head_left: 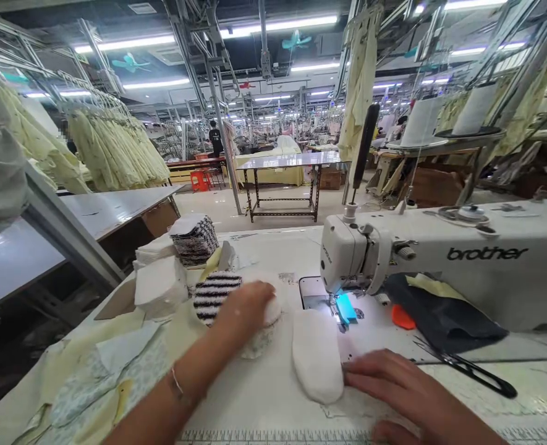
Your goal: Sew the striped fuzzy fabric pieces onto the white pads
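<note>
The right hand, fingers extended and unclenched, is touching the white oval pad near the front edge of the bench, seemingly steadying it, while the left hand is covering round pieces, grip unclear.

Here's the left forearm, bare, slanting up from the bottom edge toward the middle of the view, and at its end the left hand, back turned up, fingers bent over toward the right, a touch blurred! The fingertips are too unclear to call the grip. Across to the right hand, lower and well apart: back upward, fingers stretched leftward, close together, thumb below and clear of them, with the right forearm angling in from the lower right.
</note>
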### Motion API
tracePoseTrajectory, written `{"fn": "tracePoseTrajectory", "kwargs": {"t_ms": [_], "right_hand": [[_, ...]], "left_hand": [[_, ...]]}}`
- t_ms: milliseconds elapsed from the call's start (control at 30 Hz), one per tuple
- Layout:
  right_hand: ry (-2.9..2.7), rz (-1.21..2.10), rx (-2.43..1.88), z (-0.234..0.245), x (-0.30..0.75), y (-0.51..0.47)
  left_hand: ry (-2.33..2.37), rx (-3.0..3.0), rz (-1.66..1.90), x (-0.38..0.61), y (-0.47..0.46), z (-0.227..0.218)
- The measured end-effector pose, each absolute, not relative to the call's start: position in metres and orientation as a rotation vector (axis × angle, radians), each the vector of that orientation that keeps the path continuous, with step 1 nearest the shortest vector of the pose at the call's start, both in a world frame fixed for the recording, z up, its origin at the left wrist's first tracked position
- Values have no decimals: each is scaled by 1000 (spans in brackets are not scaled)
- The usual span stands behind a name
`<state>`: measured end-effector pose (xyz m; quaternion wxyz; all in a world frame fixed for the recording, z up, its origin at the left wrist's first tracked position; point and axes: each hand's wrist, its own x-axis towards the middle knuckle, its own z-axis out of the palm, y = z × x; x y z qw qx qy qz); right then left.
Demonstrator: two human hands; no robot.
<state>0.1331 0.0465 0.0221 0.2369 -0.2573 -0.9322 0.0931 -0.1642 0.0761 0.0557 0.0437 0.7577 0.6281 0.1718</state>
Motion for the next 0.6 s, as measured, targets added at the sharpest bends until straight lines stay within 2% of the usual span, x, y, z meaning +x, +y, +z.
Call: {"fn": "tracePoseTrajectory", "kwargs": {"t_ms": [100, 233, 400, 600], "right_hand": [[-2707, 249, -623, 19, 101, 62], [-2750, 341, -662, 11, 96, 66], [-2760, 359, -619, 10, 109, 68], [-2666, 437, -584, 11, 106, 68]], "left_hand": [[2119, 2229, 466, -231, 113, 54], [2164, 2222, 354, -290, 138, 38], [2209, 2265, 459, -297, 129, 31], [2248, 2272, 672, -285, 106, 58]]}}
